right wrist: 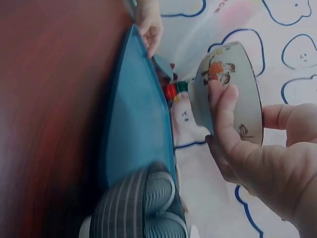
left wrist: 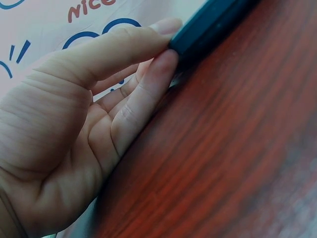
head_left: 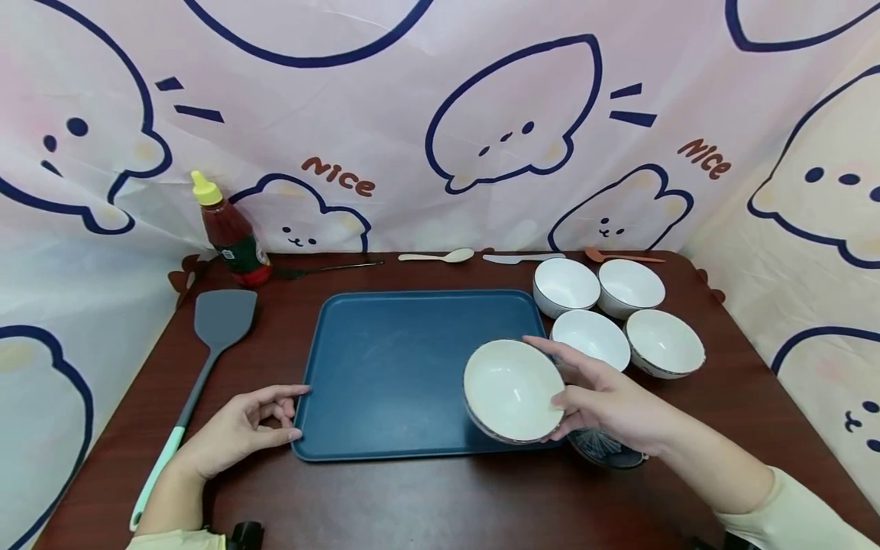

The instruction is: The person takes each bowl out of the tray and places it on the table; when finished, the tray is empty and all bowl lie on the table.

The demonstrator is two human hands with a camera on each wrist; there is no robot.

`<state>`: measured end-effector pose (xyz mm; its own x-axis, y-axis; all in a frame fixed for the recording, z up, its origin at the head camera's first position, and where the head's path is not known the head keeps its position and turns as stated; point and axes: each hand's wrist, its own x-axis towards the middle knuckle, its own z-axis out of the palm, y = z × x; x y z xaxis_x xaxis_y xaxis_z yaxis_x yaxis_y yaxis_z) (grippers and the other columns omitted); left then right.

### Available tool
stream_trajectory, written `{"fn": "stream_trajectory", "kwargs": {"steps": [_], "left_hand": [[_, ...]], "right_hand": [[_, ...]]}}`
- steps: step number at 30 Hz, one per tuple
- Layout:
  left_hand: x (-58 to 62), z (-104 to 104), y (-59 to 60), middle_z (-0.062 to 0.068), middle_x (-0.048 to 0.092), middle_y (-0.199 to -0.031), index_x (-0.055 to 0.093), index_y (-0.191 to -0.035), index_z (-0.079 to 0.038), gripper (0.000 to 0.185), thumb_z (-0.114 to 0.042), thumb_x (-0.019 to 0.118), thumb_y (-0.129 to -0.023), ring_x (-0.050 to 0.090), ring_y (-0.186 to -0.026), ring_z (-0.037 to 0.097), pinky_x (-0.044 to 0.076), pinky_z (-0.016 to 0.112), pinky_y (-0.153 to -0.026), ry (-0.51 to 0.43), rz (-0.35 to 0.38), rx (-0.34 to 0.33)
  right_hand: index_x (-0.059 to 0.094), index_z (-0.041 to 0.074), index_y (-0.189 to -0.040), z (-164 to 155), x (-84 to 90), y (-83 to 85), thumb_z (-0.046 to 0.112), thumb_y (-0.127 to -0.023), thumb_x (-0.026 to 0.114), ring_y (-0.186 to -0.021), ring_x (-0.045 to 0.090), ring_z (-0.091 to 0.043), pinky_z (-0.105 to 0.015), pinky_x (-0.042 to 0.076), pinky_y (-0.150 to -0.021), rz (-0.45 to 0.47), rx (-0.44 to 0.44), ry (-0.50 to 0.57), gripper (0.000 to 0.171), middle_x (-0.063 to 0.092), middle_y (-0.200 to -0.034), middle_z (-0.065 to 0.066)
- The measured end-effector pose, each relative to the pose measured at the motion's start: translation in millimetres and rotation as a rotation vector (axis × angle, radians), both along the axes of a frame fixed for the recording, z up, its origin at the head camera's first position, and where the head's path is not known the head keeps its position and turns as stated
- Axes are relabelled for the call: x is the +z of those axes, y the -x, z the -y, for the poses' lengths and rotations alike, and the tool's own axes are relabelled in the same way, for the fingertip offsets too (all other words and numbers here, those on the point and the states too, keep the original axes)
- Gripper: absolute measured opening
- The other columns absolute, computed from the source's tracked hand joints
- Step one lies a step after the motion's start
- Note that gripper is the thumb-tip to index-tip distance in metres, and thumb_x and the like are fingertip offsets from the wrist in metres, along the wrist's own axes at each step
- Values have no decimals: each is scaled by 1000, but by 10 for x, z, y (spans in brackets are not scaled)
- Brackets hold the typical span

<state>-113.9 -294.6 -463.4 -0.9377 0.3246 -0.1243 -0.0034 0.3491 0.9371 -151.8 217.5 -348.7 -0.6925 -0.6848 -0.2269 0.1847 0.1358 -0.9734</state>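
Note:
My right hand [head_left: 612, 405] holds a bowl [head_left: 514, 391] above the right part of the blue tray [head_left: 412, 367]. Its thumb lies over the rim and the fingers press the outside. The bowl is tilted, its pale inside facing the head camera; in the right wrist view small painted figures decorate the outside of this bowl [right wrist: 230, 84]. At the tray's left edge, near the front corner, my left hand [head_left: 237, 428] grips the rim with thumb and fingertips. The left wrist view shows these fingertips [left wrist: 166, 57] right at the tray edge [left wrist: 198, 29].
Several white bowls [head_left: 591, 336] stand right of the tray. A dark striped bowl [head_left: 605, 451] is partly hidden below my right hand. Left lie a spatula [head_left: 223, 321] and a sauce bottle [head_left: 237, 241]. A spoon [head_left: 459, 255], knife [head_left: 512, 259] and orange utensil [head_left: 619, 257] line the back.

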Motion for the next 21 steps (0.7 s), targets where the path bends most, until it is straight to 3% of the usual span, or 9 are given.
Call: {"fn": "stream_trajectory", "kwargs": {"steps": [6,14,21], "left_hand": [[-7,-11,5,14,59,-98,53,-140,-3,62,-16,78,-86,62,-82,14,55,29,-69,7,20,4],[-10,-21,-5,14,58,-99,52,-140,-2,61,-16,78,-86,61,-82,14,55,28,-68,-6,18,11],[-25,-26,7,14,59,-99,53,-140,-3,60,-16,77,-87,61,-82,14,55,29,-68,2,11,9]], "right_hand": [[15,28,-161,-312,-4,-54,1,-103,47,-104,68,-40,-51,57,-84,7,7,-8,71,33,-144,-27],[11,24,-161,-760,10,-71,-3,-103,40,-104,68,-36,-48,57,-85,-5,-2,27,70,44,-140,-13],[4,25,-162,-1127,-38,-77,-6,-104,36,-107,68,-30,-47,57,-86,-2,-13,25,73,30,-152,3]]}}
